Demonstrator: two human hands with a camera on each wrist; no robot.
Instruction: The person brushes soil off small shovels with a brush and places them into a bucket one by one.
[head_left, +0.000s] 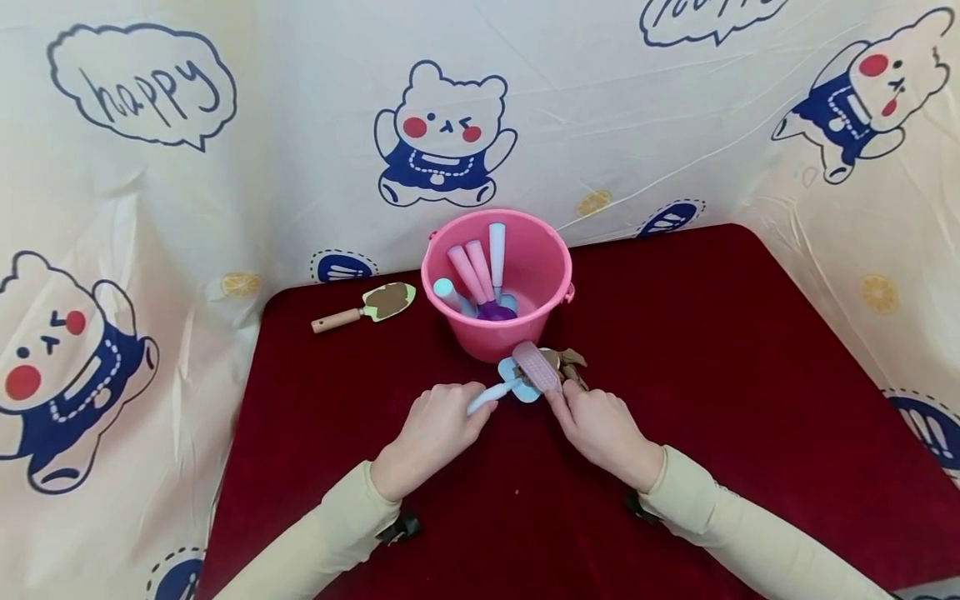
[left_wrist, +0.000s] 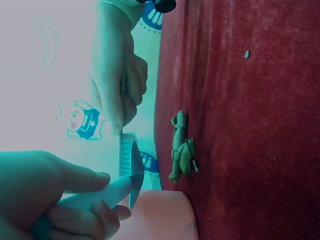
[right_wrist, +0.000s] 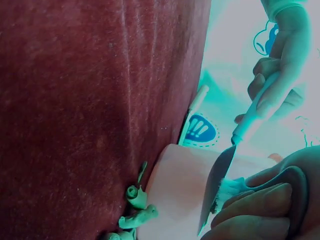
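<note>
My left hand [head_left: 435, 429] grips the handle of a small light-blue toy shovel [head_left: 529, 394], its blade raised just in front of the pink bucket [head_left: 487, 340]. A pale purple brush [head_left: 534, 367] is in my right hand [head_left: 606, 429], fingers wrapped round its handle. In the right wrist view the bristles [right_wrist: 229, 189] touch the shovel blade [right_wrist: 216, 182], where some brown stuff clings. Several brown rolled, clay-like pieces [left_wrist: 181, 147] lie on the table below, close to the bucket; the right hand partly hides them in the head view.
Inside the bucket stand several toy tools with pink and blue handles [head_left: 497, 254]. A green trowel [head_left: 390, 302] with a wooden handle and a brown-coated blade lies left of the bucket. Dark red cloth [head_left: 712, 375] covers the table; a printed white curtain [head_left: 300, 125] hangs behind it.
</note>
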